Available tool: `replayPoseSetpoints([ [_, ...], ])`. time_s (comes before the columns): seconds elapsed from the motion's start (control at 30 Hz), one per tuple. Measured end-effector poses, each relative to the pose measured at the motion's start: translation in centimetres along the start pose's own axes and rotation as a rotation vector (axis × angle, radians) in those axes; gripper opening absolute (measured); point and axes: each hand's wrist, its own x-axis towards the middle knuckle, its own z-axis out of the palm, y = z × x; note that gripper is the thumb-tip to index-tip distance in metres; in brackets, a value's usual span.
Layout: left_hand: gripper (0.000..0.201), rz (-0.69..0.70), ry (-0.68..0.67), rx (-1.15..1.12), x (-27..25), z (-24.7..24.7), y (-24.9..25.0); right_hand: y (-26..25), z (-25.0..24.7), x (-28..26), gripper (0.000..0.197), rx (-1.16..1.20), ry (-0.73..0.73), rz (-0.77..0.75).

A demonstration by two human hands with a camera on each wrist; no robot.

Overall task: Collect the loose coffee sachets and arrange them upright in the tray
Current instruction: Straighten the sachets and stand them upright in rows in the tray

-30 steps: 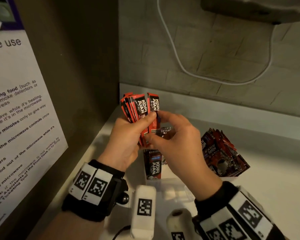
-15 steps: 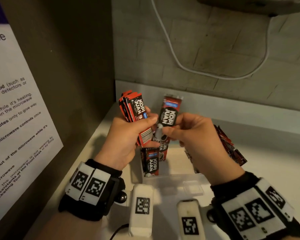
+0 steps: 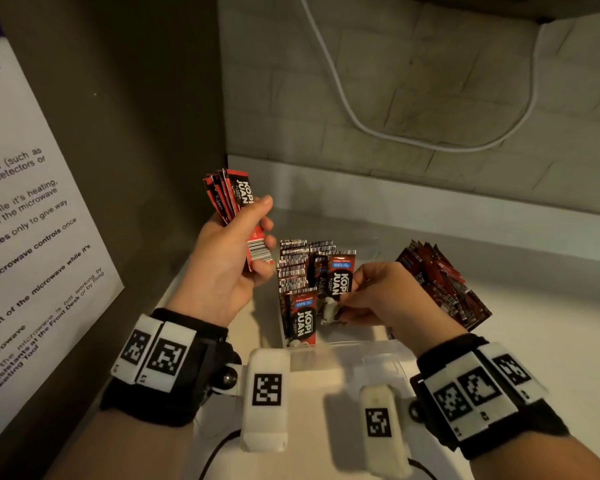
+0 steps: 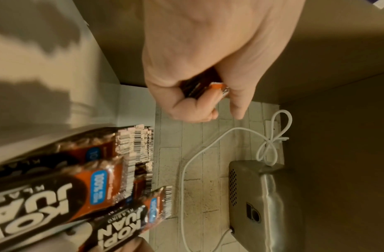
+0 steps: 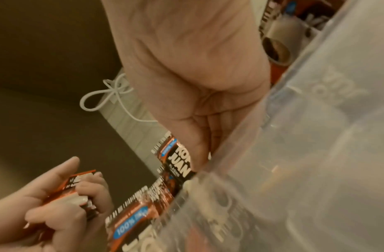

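White counter: tray [image 3: 343, 351] holds upright sachets [image 3: 293, 265]; left grip [image 3: 222, 268] clasps bundle [image 3: 232, 195], right grip [image 3: 378, 292] pinches one sachet [image 3: 340, 278].

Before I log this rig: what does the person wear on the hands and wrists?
Both hands are bare. The left wrist band and right wrist band are black, each carrying white blocks printed with black square codes. A white coded camera pod is mounted at each wrist, with thin dark cables trailing below.
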Motion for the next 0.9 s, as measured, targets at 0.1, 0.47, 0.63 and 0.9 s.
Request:
replayPoseSetpoints([
  [0.1,0.006,-0.030,-0.020,-0.034,0.1,-0.1,0.1,0.5,0.6,0.9,0.024,-0.022,0.002,0.032],
  [0.47,0.025,-0.047,-0.030,-0.045,0.1,-0.3,0.0,1.5,2.0,2.2,0.012,-0.055,0.108,-0.044],
  [0.63,0.023,-0.047,-0.030,-0.039,0.2,-0.4,-0.1,1.7,2.1,2.5,0.024,-0.095,0.120,-0.046],
  [0.9,0.022,-0.043,-0.052,-0.038,0.2,-0.3,-0.4,1.9,2.2,2.5,0.027,-0.174,0.117,-0.063],
])
